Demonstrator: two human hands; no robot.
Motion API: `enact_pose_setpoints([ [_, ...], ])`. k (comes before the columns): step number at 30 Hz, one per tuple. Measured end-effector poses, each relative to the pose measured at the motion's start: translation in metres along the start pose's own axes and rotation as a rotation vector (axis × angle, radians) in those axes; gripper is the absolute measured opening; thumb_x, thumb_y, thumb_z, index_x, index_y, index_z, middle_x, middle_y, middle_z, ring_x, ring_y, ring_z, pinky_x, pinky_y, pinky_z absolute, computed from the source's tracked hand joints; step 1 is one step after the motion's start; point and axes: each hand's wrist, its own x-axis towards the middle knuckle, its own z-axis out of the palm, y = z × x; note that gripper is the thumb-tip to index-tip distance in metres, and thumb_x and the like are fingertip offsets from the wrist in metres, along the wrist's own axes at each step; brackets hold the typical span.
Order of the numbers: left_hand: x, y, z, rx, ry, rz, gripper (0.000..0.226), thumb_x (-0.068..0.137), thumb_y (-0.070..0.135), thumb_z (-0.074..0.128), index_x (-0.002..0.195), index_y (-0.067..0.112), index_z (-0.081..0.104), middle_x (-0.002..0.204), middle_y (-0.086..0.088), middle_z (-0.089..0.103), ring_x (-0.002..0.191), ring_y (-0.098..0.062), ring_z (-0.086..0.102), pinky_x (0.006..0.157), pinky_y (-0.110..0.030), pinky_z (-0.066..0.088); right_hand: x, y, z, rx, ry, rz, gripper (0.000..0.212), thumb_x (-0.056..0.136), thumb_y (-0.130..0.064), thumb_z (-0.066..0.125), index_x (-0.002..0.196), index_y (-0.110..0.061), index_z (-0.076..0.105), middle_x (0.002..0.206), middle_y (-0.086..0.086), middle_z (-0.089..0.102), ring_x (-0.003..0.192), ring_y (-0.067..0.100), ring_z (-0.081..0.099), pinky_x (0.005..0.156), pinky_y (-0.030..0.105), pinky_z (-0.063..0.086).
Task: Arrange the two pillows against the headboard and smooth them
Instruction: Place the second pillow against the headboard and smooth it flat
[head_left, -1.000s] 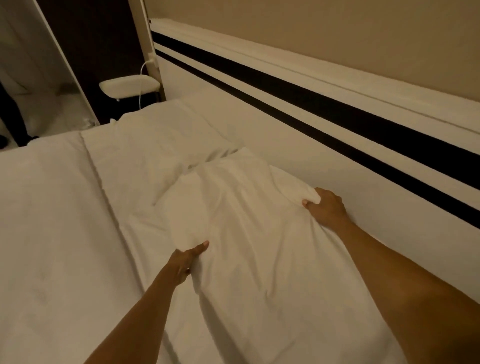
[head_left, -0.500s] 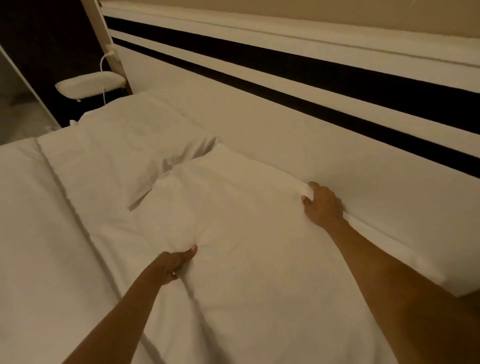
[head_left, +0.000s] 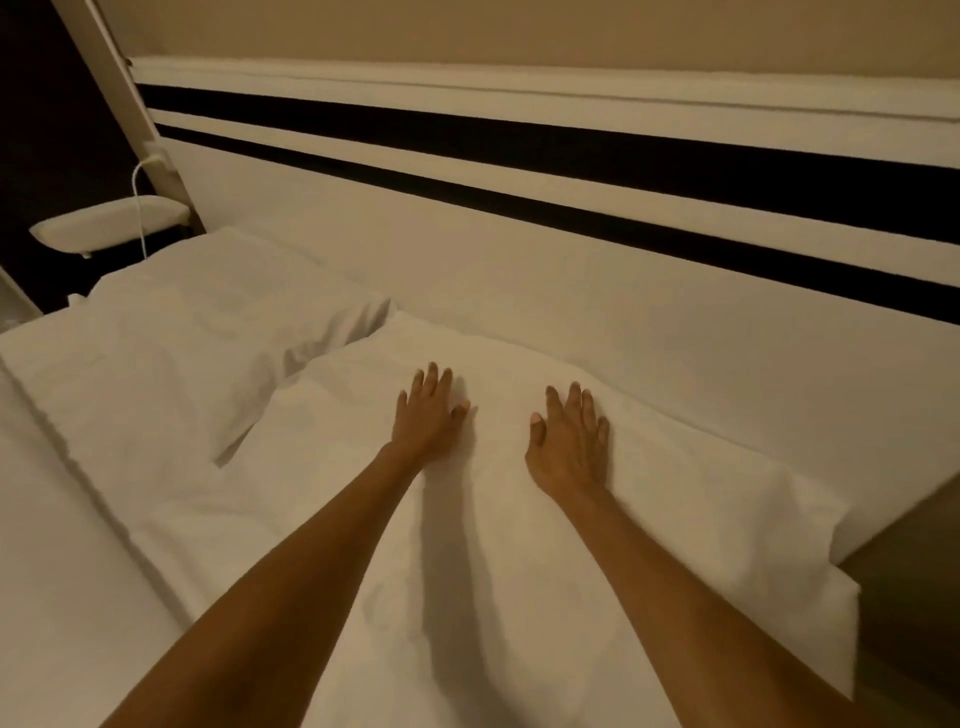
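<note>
Two white pillows lie side by side along the white headboard (head_left: 571, 270), which carries two black stripes. The near pillow (head_left: 519, 571) fills the lower middle of the view, its far edge against the headboard. Both my hands lie flat on its upper part with fingers spread: my left hand (head_left: 427, 415) and my right hand (head_left: 570, 441), a hand's width apart, holding nothing. The far pillow (head_left: 171, 353) lies to the left, creased where its corner meets the near pillow.
The white duvet (head_left: 52, 545) covers the bed at the lower left. A small white shelf (head_left: 109, 228) with a white cable hangs beside the headboard at the upper left. The mattress edge drops off at the right (head_left: 914, 571).
Both hands let go of the near pillow's edges and came together flat on its top. The pillow now lies flatter against the headboard. The view has swung right.
</note>
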Motion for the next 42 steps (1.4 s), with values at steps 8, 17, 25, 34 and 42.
enact_pose_setpoints([
  [8, 0.016, 0.021, 0.040, -0.015, -0.066, 0.225, 0.059, 0.102, 0.047, 0.018, 0.156, 0.025, 0.008, 0.165, 0.000, 0.003, 0.152, -0.019, 0.002, 0.123, -0.041, 0.003, -0.008, 0.027, 0.011, -0.104, -0.024, 0.092, 0.060, 0.100, -0.045, 0.015, 0.155, -0.023, 0.010, 0.163, 0.005, 0.004, 0.151, 0.021, 0.002, 0.122, 0.043, 0.000],
  [17, 0.030, -0.069, 0.019, 0.076, -0.022, 0.071, 0.065, 0.097, 0.059, 0.021, 0.156, 0.030, 0.012, 0.165, 0.001, 0.006, 0.152, -0.018, 0.005, 0.122, -0.040, 0.004, -0.045, 0.090, 0.001, -0.167, 0.012, 0.242, 0.060, 0.099, -0.048, 0.012, 0.154, -0.024, 0.015, 0.163, 0.001, 0.012, 0.151, 0.018, 0.008, 0.123, 0.040, 0.002],
  [25, 0.030, -0.140, -0.028, 0.332, 0.082, -0.257, 0.067, 0.100, 0.049, 0.023, 0.154, 0.009, 0.017, 0.163, -0.012, 0.012, 0.151, -0.029, 0.011, 0.119, -0.051, 0.012, -0.053, 0.119, -0.034, -0.199, -0.036, 0.439, 0.060, 0.101, -0.040, 0.013, 0.155, -0.016, 0.008, 0.163, 0.009, 0.003, 0.151, 0.024, 0.002, 0.121, 0.051, 0.003],
  [34, -0.007, 0.014, 0.020, -0.048, -0.017, 0.240, 0.057, 0.104, 0.038, 0.021, 0.156, 0.017, 0.010, 0.165, -0.004, 0.000, 0.152, -0.020, 0.000, 0.121, -0.041, 0.003, -0.051, -0.009, 0.005, -0.095, 0.042, 0.059, 0.059, 0.099, -0.034, 0.020, 0.154, -0.015, 0.009, 0.163, 0.007, 0.001, 0.151, 0.021, -0.001, 0.121, 0.044, -0.003],
  [42, -0.027, -0.040, 0.055, 0.008, 0.061, 0.214, 0.061, 0.098, 0.053, 0.017, 0.155, 0.031, 0.016, 0.164, 0.004, 0.011, 0.152, -0.014, 0.009, 0.122, -0.037, 0.005, -0.099, 0.017, 0.045, -0.185, 0.032, -0.051, 0.060, 0.093, -0.048, 0.031, 0.142, -0.016, 0.048, 0.150, 0.004, 0.044, 0.139, 0.021, 0.042, 0.113, 0.041, 0.016],
])
